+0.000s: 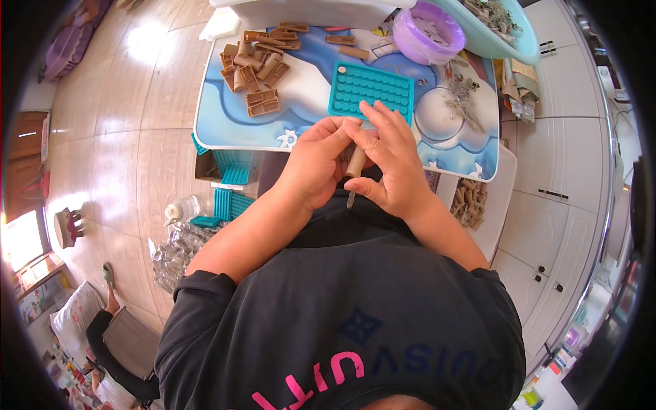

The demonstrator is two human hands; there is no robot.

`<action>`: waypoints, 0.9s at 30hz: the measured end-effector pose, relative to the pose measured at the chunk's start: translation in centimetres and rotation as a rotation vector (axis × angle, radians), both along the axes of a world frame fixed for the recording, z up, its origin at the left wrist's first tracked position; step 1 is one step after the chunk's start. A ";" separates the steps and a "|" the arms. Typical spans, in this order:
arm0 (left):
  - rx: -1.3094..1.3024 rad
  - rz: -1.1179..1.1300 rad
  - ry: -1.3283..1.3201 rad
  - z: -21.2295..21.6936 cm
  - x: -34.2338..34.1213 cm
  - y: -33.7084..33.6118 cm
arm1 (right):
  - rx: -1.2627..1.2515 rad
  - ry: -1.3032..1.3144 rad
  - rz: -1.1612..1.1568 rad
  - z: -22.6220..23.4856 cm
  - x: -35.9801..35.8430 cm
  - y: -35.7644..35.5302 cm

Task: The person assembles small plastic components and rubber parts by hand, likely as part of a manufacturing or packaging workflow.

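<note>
Brown tube partly hidden by fingers, white bin and teal basin cut off at top edge

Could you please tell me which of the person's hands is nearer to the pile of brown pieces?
The left one: the left hand is toward the person from the pile of brown pieces and to its right, while the right hand is farther right.

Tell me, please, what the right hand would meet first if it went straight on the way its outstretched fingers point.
The right hand would probably meet the teal tray first, though this view leaves their difference in height unclear.
</note>
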State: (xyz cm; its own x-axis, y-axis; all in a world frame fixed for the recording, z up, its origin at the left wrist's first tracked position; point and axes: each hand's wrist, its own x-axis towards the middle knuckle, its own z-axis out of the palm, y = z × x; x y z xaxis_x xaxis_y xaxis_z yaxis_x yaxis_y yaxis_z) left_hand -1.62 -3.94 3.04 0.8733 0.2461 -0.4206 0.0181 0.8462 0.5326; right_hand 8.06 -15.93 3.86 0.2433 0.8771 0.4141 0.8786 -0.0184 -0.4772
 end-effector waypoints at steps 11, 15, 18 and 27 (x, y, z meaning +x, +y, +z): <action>0.049 0.016 0.065 0.0 0.4 -1.0 | -0.043 0.441 -0.188 -0.3 -0.4 -1.3; 0.063 0.017 0.078 -0.4 0.3 -0.8 | 0.041 0.313 -0.099 -0.2 0.7 -1.4; 0.091 0.027 0.105 -0.5 0.3 -0.4 | 0.119 0.426 -0.052 -0.6 1.6 -1.4; 0.030 -0.046 0.083 0.1 0.1 -0.4 | 0.085 0.361 -0.056 -0.8 1.2 -0.4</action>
State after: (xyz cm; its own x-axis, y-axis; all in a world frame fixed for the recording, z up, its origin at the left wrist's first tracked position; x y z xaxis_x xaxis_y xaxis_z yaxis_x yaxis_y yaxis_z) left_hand -1.55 -4.35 3.11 0.8466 0.2201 -0.4847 0.1015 0.8271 0.5528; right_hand 9.22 -16.36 3.02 0.4334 0.8246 0.3635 0.6524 -0.0088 -0.7578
